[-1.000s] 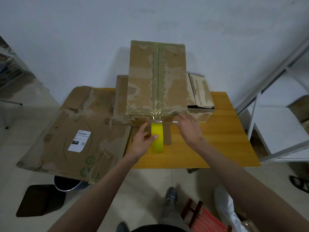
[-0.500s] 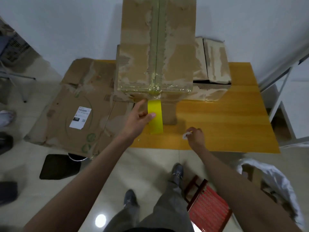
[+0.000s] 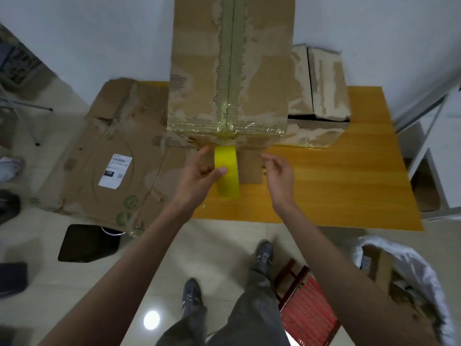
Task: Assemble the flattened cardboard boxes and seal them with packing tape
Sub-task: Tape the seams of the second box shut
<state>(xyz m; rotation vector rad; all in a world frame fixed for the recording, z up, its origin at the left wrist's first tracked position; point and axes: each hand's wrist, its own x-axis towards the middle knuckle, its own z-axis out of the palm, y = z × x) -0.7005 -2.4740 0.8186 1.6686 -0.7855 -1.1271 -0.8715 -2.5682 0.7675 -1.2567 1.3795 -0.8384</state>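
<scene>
- Left hand point(image 3: 197, 179) grips the yellow tape roll point(image 3: 226, 174) on edge, thumb on its face, just below the near end of the assembled box point(image 3: 230, 68); judged to hold the roll ready against the seam.
- Right hand point(image 3: 278, 174) hovers beside the roll, fingers point(image 3: 268, 158) loosely parted, holding nothing visible.
- Box stands near the surface point(image 3: 336, 186) centre; taped seam faces up.
- Flattened cardboard point(image 3: 99, 156) overhangs the left edge.
</scene>
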